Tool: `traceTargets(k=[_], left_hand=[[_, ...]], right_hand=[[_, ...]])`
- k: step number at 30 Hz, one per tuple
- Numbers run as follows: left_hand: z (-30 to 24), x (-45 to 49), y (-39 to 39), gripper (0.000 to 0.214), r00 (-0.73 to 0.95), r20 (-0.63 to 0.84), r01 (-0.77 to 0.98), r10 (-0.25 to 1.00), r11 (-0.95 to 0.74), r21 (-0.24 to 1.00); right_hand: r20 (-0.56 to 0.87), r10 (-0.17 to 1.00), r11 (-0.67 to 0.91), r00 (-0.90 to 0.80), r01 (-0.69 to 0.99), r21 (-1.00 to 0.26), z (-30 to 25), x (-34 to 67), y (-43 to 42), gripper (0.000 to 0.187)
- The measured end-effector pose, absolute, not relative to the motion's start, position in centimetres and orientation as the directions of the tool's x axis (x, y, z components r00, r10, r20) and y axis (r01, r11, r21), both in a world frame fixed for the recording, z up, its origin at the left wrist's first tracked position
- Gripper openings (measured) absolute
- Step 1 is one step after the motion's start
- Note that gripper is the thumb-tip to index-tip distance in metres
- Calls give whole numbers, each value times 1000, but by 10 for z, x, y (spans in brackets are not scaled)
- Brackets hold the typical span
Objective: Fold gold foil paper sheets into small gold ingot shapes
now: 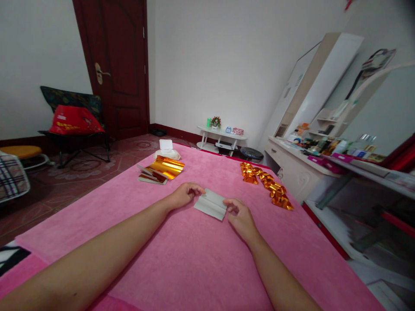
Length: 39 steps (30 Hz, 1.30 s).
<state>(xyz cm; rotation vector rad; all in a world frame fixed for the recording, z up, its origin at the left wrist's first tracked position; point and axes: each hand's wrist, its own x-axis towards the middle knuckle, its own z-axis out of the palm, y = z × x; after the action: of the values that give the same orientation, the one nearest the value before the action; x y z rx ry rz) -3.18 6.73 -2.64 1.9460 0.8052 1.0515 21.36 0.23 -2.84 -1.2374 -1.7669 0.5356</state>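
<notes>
A small greyish-white sheet of paper [210, 205] with a crease across its middle lies low over the pink cloth [175, 259]. At its upper left corner, my left hand [184, 196] pinches the edge between thumb and fingers. My right hand [239, 215] grips the right edge in the same way, fingers curled. Further off to the left is a loose stack of gold foil paper [167, 167], some sheets showing their pale backs. Folded gold foil pieces [267, 183] lie in a cluster on the right side of the cloth.
Behind the foil stack sits a white pack with a raised lid [166, 149]. A dressing table [292, 157] crowded with bottles stands along the right. At the left, a folding chair [71, 97] carries a red bag [76, 120]. A low white stand [222, 133] is by the far wall.
</notes>
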Motion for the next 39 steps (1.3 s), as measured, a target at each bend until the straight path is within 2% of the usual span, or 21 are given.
traceTargets(k=[3,7,12,17,20,23,26,28,30,32,35,39], left_hand=[[-25,-33,67,50,482,377,165,791,-504,848],[-27,-34,69,50,495,366,160,788,-497,853],[-27,-36,69,40,534,345,153,772,-490,859],[-18,-36,61,36,605,324,133,728,-493,860],[-16,-34,58,38,640,324,136,696,-518,844],[-21,-31,60,26,590,355,138,725,-523,841],[-24,-31,63,15,533,383,115,754,-513,851],[-24,-31,63,12,532,391,81,751,-505,859],[-21,-32,61,12,535,391,17,749,-472,881],[-17,-31,59,15,535,374,-62,757,-407,911],[-12,-28,53,18,531,320,-150,785,-284,947],[-10,-23,46,21,545,237,-182,804,-162,970]], right_hand=[[427,888,444,-170,556,-703,-27,213,0,47],[418,889,445,-189,579,-683,-22,211,-4,44],[395,896,434,-201,580,-689,-16,209,-8,33],[392,905,408,-164,595,-693,-14,208,-7,12],[404,903,404,-145,604,-688,-14,208,-6,15],[417,897,424,-147,553,-717,-12,206,-7,13],[476,871,470,-121,489,-735,-10,206,-8,17],[513,858,463,-27,475,-748,-10,207,-7,23],[484,871,400,81,454,-796,-12,210,-4,32],[392,912,319,116,398,-860,-14,213,-2,41],[280,959,258,38,290,-921,-15,211,-3,46],[252,960,267,-120,127,-955,-9,201,-12,49]])
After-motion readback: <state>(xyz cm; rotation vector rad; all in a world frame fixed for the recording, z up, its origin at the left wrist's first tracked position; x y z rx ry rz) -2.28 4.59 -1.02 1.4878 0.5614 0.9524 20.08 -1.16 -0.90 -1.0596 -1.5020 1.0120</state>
